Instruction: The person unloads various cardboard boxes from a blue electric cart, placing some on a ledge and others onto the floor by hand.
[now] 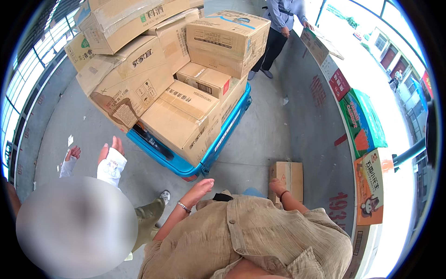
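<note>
My left hand point(199, 191), a silver band at its wrist, is stretched out in front of my waist with nothing in it. Just beyond its fingertips is the near corner of a blue cart point(191, 171) stacked with cardboard cartons. A taped carton point(181, 120) lies at the near end of the load. To its left leans a larger carton point(130, 82) with a dark brown stain. My right hand point(277, 187), wearing a bead bracelet, hangs with curled fingers over a small carton point(293, 181) on the floor; whether they touch is unclear.
Beside me at left is a person with white sleeves point(110, 167), the head blurred. Another person point(275, 38) stands beyond the cart at a low grey wall point(303, 129). Along the wall's top run several boxes, including a green one point(364, 122) and an orange one point(370, 190).
</note>
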Motion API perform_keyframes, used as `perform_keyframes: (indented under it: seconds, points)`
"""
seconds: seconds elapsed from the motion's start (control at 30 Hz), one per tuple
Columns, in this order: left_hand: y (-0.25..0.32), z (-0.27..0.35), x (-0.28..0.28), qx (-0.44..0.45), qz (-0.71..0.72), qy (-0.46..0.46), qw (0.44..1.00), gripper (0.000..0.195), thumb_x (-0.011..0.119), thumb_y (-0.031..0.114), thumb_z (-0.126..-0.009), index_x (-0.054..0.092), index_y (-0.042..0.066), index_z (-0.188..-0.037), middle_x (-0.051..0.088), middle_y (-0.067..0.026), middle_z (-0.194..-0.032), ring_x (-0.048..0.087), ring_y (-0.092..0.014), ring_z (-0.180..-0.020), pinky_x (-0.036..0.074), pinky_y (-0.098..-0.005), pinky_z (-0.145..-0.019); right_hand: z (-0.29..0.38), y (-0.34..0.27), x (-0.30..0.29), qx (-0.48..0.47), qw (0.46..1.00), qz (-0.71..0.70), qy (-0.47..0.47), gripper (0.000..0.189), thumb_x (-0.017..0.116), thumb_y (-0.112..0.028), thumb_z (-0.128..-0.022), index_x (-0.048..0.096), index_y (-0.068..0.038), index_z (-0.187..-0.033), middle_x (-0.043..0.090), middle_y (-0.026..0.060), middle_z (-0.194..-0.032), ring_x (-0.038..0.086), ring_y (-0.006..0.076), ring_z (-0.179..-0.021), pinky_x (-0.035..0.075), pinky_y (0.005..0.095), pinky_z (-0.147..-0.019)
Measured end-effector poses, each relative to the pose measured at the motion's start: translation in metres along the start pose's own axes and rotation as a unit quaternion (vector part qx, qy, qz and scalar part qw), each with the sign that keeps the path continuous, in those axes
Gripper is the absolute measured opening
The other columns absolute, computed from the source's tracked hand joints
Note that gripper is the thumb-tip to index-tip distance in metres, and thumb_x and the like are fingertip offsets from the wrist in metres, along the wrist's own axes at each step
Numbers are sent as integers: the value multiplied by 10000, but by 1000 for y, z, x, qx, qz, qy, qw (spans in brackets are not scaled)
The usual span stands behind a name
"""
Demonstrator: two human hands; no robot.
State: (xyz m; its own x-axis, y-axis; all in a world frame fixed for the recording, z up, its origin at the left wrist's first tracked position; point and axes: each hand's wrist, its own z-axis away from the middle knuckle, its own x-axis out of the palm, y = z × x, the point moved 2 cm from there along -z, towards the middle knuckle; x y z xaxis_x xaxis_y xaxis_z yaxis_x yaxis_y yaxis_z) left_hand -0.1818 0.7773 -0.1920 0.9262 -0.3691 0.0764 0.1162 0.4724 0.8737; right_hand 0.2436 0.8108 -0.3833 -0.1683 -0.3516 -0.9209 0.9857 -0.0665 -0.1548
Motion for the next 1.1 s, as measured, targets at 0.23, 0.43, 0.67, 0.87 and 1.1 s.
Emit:
perform_keyframes:
  seconds: [0.23,0.43,0.67,0.87,1.1]
  points:
    - [139,-7,30,94,6,-61,994,476,486,360,-951,454,58,-1318,505,-87,-1288,517,-153,-1107,395,-306,-951,-67,-48,-141,144,784,-603,34,422,574,-213,-811,553,-39,-1195,616,112,-977,611,174,-824,466,297,-632]
    - [230,-62,41,181,69,73,978,507,440,332,-976,352,43,-1383,462,-128,-1332,510,-214,-1148,404,-353,-959,-142,-81,-339,23,736,-662,139,533,556,-343,-857,482,-26,-1279,569,115,-1161,556,228,-999,441,374,-820]
    - [325,-121,42,234,76,170,954,705,418,460,-954,170,25,-1451,249,-214,-1464,355,-340,-1293,300,-428,-1048,-235,-84,-497,-121,681,-695,196,698,528,-419,-875,320,-3,-1396,436,163,-1356,456,277,-1183,383,382,-952]
    - [368,-151,45,238,109,211,942,886,428,565,-910,-16,35,-1464,9,-241,-1513,148,-410,-1378,205,-468,-1097,-304,-87,-577,-183,652,-685,267,749,513,-423,-880,259,44,-1407,293,221,-1454,274,288,-1361,242,354,-1091]
    - [417,-183,30,234,161,232,930,1102,425,731,-804,-193,67,-1429,-176,-243,-1490,-81,-423,-1387,37,-543,-1108,-360,-106,-632,-209,655,-671,277,818,486,-493,-882,155,-9,-1452,174,169,-1514,137,277,-1407,130,392,-1123]
